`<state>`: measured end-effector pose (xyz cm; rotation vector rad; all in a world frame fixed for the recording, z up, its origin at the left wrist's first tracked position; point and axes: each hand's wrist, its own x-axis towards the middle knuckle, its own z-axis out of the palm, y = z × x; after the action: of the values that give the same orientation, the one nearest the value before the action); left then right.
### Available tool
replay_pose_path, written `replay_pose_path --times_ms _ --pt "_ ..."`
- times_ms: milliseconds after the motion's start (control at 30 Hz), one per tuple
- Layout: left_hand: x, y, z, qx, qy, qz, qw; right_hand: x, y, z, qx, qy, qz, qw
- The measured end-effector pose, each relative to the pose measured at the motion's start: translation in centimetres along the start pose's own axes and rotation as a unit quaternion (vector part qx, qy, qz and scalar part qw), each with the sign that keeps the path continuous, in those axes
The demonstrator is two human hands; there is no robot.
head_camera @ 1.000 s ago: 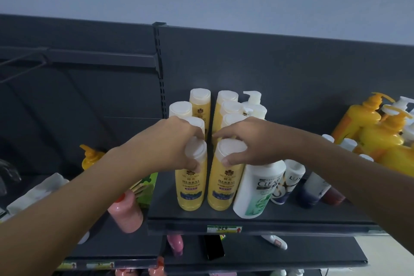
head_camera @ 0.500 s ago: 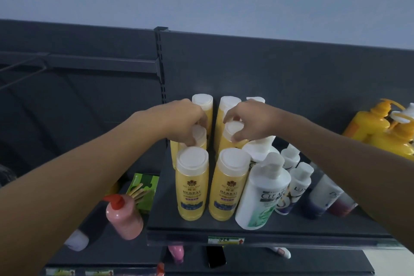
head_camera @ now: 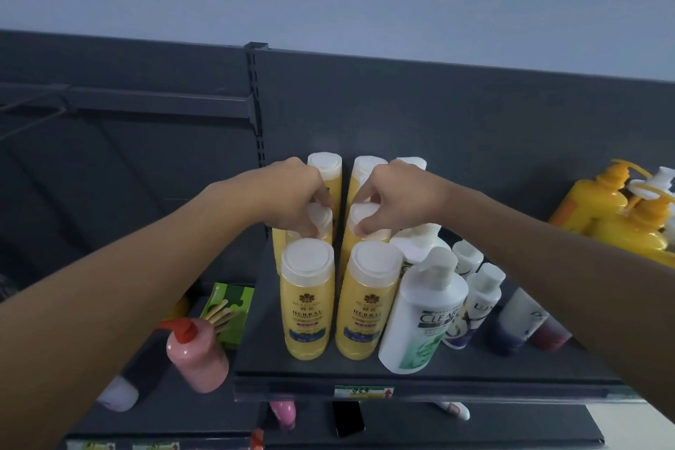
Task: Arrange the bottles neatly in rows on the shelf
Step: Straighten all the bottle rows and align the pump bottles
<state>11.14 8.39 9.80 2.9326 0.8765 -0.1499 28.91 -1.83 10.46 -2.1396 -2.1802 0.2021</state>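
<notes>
Yellow herbal bottles with white caps stand in two rows running back on the dark shelf [head_camera: 328, 373]. The front left bottle [head_camera: 307, 303] and front right bottle [head_camera: 365, 303] stand free. My left hand [head_camera: 296, 197] grips the white cap of the second bottle [head_camera: 321, 221] in the left row. My right hand [head_camera: 394, 194] pinches the cap of the second bottle [head_camera: 365, 226] in the right row. Further yellow bottles [head_camera: 325, 166] stand behind my hands against the back panel.
A white Clear pump bottle [head_camera: 423, 314] leans beside the right row, with small white bottles [head_camera: 475, 300] behind it. Large yellow pump bottles [head_camera: 621, 215] stand far right. A pink pump bottle [head_camera: 197, 358] and a green box [head_camera: 230, 300] sit on the lower left shelf.
Both hands left the front pair of yellow bottles and reached back, now gripping the caps of the second pair. The front bottles stand free.
</notes>
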Motion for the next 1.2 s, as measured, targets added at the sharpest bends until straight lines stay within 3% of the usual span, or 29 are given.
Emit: replay_pose_path --times_ms 433,533,600,700,800,1200 --pt "-0.4 -0.6 -0.7 -0.037 -0.012 0.012 0.999 0.4 0.4 -1.0 0.023 -0.025 0.003 0.999" --pt "-0.1 -2.0 -2.4 -0.101 0.063 -0.002 0.993 1.5 2.2 -2.3 0.016 0.054 0.033 0.998" --pt "0.5 -3.3 -3.1 -0.104 0.087 -0.02 0.991 2.4 3.5 -2.4 -0.009 0.056 0.045 0.997" --pt "1.9 -5.0 -2.6 -0.035 0.024 -0.028 0.999 3.6 4.5 -1.5 -0.045 -0.006 0.029 0.999" --pt "2.9 -5.6 -1.3 -0.039 -0.023 -0.03 0.999 4.4 5.0 -0.7 -0.058 -0.001 0.016 0.998" --pt "4.8 -5.1 -0.4 -0.118 -0.005 0.015 0.993 5.4 5.1 0.0 0.0 0.009 0.027 1.0"
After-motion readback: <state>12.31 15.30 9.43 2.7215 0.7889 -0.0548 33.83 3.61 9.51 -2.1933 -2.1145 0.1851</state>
